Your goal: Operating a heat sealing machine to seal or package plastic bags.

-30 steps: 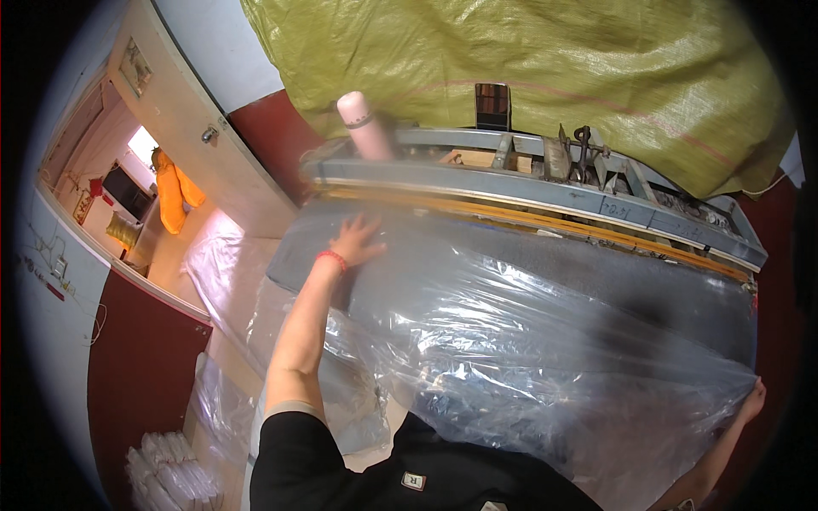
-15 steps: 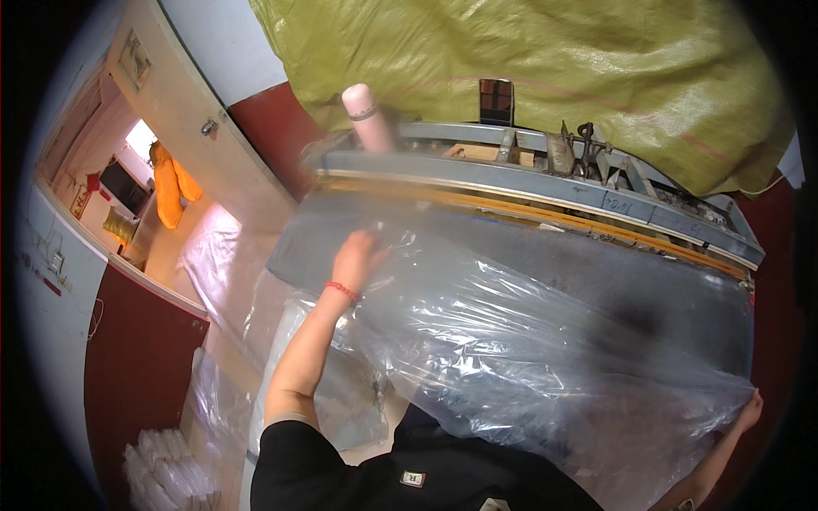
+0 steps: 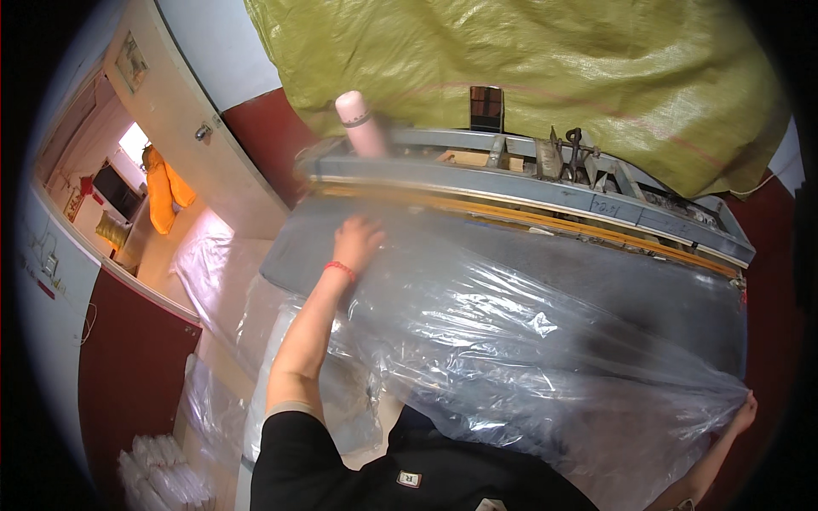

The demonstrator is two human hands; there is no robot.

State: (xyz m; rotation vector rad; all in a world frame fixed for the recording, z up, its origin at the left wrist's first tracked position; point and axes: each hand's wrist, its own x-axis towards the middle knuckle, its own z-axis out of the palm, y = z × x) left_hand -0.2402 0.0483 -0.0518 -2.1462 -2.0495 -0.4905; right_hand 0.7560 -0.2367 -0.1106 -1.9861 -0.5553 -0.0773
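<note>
A large sheet of clear plastic film (image 3: 477, 341) lies in shiny folds over the grey worktop (image 3: 290, 238) and hangs over its near side. At the far right, my right hand (image 3: 746, 410) pinches the film's corner and draws its edge into a tight, slanting line. My left hand (image 3: 358, 243), with a red cord bracelet (image 3: 339, 269) at the wrist, is over the left part of the worktop at the film's upper left. Its fingers look loosely spread and slightly blurred.
Behind the worktop runs a grey metal frame (image 3: 443, 175) with a yellow strip (image 3: 511, 213). A pink bottle (image 3: 362, 128), a dark phone (image 3: 486, 108) and metal clamps (image 3: 575, 157) are along it. Bundled plastic (image 3: 166, 473) sits at lower left, near an open door (image 3: 192, 119).
My left hand has shifted slightly up and shows less blur. My right hand still grips the film's corner. The whole view has moved a little.
</note>
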